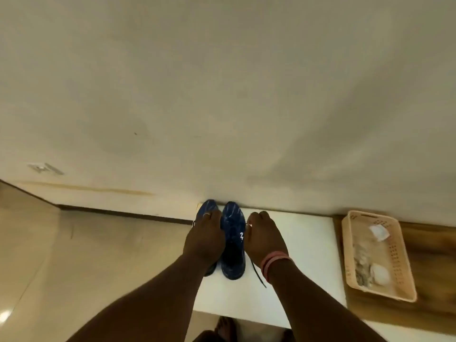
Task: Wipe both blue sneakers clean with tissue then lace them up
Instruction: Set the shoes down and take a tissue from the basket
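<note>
Two blue sneakers stand side by side on a white table top [296, 243], toes against the wall. The right sneaker [232, 225] shows in full. The left sneaker [206, 207] is mostly hidden under my left hand [204, 240], which lies over it with fingers curled; what it grips is hidden. My right hand [261, 235] sits just right of the right sneaker, its fingers pinched on a lace end near the eyelets. A dark lace [257, 272] trails down across the table below my right wrist, which wears pink bands.
A beige plastic basket [404, 265] holding crumpled tissue rests on a wooden surface [431, 248] to the right. A pale wall [222, 95] rises right behind the sneakers. Tiled floor [74, 255] lies to the left, below the table edge.
</note>
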